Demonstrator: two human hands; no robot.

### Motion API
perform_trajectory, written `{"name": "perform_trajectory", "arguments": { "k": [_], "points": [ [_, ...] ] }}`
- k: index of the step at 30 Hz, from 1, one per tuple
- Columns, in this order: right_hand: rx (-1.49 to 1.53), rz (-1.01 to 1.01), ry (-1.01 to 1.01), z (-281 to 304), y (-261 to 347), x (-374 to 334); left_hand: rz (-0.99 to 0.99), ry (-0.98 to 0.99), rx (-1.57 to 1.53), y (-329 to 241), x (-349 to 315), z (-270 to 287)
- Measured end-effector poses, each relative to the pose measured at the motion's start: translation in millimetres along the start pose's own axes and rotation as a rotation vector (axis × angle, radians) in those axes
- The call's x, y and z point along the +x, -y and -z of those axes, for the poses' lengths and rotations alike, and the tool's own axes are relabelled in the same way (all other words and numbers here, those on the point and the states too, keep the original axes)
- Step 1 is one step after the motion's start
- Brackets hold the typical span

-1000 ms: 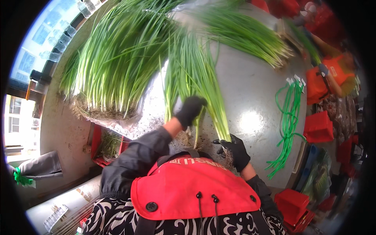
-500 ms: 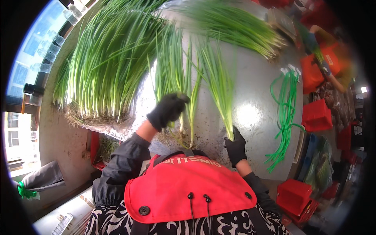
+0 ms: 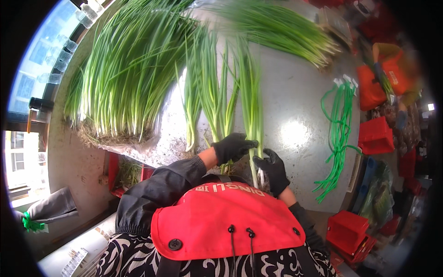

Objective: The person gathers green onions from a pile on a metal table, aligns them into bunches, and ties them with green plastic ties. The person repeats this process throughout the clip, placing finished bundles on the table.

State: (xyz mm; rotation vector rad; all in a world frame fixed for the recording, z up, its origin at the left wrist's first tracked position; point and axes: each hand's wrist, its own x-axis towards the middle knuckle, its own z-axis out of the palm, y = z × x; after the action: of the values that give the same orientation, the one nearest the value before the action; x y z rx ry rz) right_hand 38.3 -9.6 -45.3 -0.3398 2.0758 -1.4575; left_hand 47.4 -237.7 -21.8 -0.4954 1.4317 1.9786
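Both my hands wear black gloves and meet at a small bunch of spring onions (image 3: 250,99) in front of my chest. My left hand (image 3: 234,147) pinches a stalk of it low down, fingers closed. Closed round the white lower ends is my right hand (image 3: 274,171), with roots showing below it. Left of these, a few loose spring onions (image 3: 210,99) lie on the metal table (image 3: 295,99), their lower ends partly behind my left hand. One separate spring onion (image 3: 190,120) lies farther left, its white end toward me.
A big heap of spring onions (image 3: 124,87) with muddy roots covers the table's left. Another pile (image 3: 281,34) lies at the far side. Green ties (image 3: 339,134) are on the right. Red crates (image 3: 348,231) stand beyond the right edge, where another person (image 3: 392,69) handles spring onions.
My left hand has moved right and closed on a stalk beside my right hand. The bunch in my right hand has swung left and more upright. One onion now lies apart at left.
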Motion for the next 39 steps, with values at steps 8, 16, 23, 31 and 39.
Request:
{"name": "perform_trajectory", "arguments": {
  "k": [8,16,23,31,39],
  "points": [
    [0.813,-0.350,0.045,31.0,37.0,4.4,-0.011,0.061,-0.043,3.9,-8.3,13.9],
    [1.007,-0.461,0.064,31.8,14.8,3.4,-0.101,0.120,0.013,5.1,-10.1,21.3],
    [0.937,-0.382,0.073,30.6,21.2,3.1,0.007,-0.118,-0.060,18.9,2.5,30.5],
    [0.536,-0.288,0.035,17.7,40.9,-8.4,-0.836,-0.428,0.895,-25.9,-8.6,-9.6],
    [-0.069,0.221,0.023,6.2,-8.2,-21.7,-0.973,-0.086,1.719,-32.7,16.9,-34.2]
  ]
}}
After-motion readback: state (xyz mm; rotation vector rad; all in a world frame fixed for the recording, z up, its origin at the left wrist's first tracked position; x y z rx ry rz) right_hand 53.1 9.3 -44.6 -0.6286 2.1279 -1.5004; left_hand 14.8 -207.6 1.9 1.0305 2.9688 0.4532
